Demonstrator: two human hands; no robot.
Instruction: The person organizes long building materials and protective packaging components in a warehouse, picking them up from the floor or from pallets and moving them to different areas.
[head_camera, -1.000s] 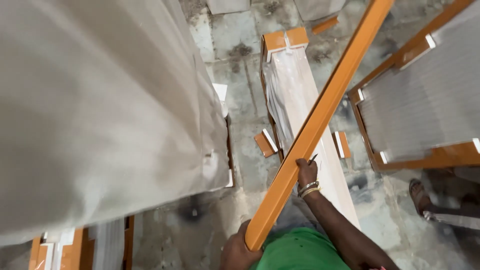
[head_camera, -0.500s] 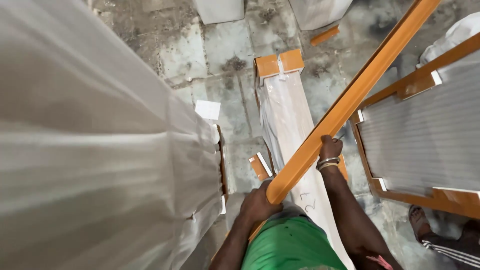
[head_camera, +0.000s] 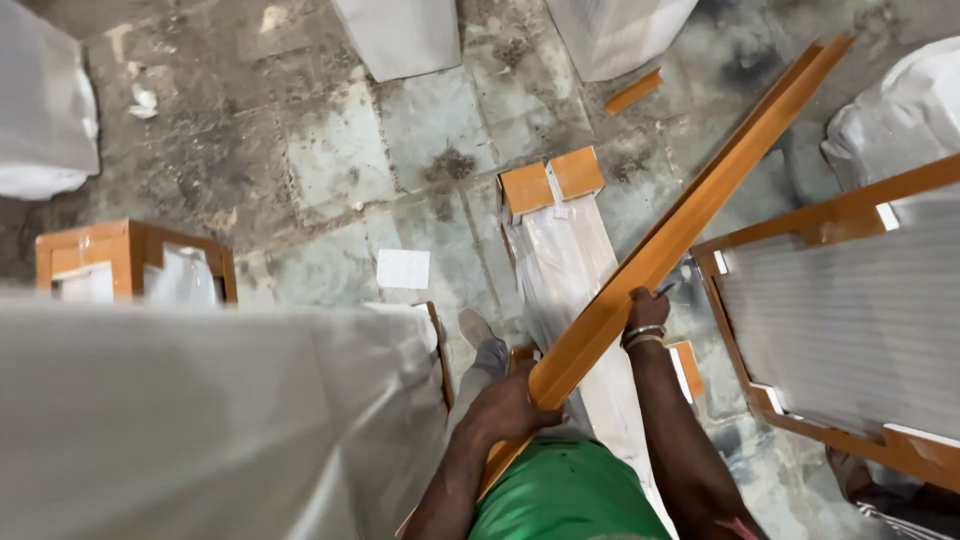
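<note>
A long orange wooden strip (head_camera: 690, 215) runs diagonally from my waist up to the upper right. My left hand (head_camera: 510, 405) grips its near end, close to my green shirt (head_camera: 565, 495). Higher up the strip, my right hand (head_camera: 643, 305), with metal bangles on the wrist, wraps around it. Beneath the strip lies a long orange board wrapped in clear plastic (head_camera: 565, 260) on the floor.
A large plastic-covered panel (head_camera: 200, 420) fills the lower left. An orange-framed panel with a ribbed grey sheet (head_camera: 850, 300) stands at right. White wrapped bundles (head_camera: 400, 35) lie at the top, a small orange box (head_camera: 130, 260) at left, another person's foot (head_camera: 860, 475) lower right.
The view has tilted down, so the covered panel at left takes up less of the picture and more floor shows. Both hands keep their hold on the strip, which now sits lower and flatter.
</note>
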